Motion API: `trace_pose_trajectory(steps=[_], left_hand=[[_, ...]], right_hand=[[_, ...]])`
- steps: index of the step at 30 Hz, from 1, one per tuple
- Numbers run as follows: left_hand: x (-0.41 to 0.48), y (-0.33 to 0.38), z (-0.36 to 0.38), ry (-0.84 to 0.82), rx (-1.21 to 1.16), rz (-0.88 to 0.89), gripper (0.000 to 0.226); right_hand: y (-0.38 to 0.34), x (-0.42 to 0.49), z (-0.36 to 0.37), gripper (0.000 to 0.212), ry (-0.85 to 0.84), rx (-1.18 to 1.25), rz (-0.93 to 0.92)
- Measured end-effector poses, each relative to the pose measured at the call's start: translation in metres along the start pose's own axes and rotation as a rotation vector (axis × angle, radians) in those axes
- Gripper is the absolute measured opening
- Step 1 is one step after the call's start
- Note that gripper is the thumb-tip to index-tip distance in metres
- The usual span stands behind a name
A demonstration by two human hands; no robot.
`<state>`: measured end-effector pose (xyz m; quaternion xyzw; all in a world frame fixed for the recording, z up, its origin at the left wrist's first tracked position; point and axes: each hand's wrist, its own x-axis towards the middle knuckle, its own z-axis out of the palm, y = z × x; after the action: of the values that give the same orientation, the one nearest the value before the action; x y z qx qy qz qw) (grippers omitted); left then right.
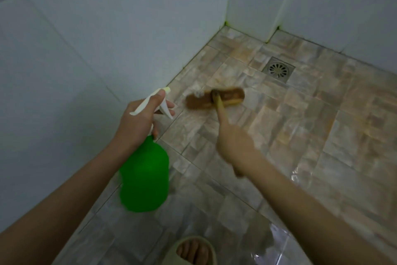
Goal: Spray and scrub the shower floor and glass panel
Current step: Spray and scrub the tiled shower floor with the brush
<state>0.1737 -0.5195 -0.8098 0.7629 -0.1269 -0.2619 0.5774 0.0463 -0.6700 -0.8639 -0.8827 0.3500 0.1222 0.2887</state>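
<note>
My left hand (pixel 138 121) grips the white trigger head of a green spray bottle (pixel 144 175), which hangs above the floor near the left wall. My right hand (pixel 234 146) grips the yellow handle of a scrub brush (pixel 214 97); the hand is blurred. The brown brush head lies flat on the shower floor (pixel 300 118), close to the left wall, with a bit of white foam at its left end. No glass panel shows in this view.
White tiled walls (pixel 86 39) close the corner on the left and at the back. A round metal drain (pixel 278 69) sits in the floor beyond the brush. A foot in a pale slipper (pixel 194 250) stands at the bottom edge. Wet patches shine at lower right.
</note>
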Motion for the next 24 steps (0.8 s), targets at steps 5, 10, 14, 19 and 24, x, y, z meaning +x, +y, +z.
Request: trace_pose_trajectory(steps=[5,10,14,19,24], left_hand=[[0.011,-0.001,-0.004,0.023,-0.011,-0.013,0.032],[0.048,0.004,-0.005,-0.012,-0.055,0.023,0.043],[0.074,0.003,0.009,-0.038,-0.024,0.011,0.045],[0.070,-0.004,0.018,-0.044,-0.068,-0.010,0.033],[0.088,-0.004,0.031,-0.058,-0.085,0.007,0.026]], right_hand=[[-0.013,0.042,-0.011,0.097,0.017,0.046,0.002],[-0.017,0.174,-0.077,0.102,0.115,0.075,0.063],[0.014,0.119,-0.060,0.098,0.190,0.020,0.009],[0.062,0.105,-0.045,0.081,0.071,-0.359,-0.032],[0.069,0.238,-0.127,0.078,0.150,-0.408,-0.152]])
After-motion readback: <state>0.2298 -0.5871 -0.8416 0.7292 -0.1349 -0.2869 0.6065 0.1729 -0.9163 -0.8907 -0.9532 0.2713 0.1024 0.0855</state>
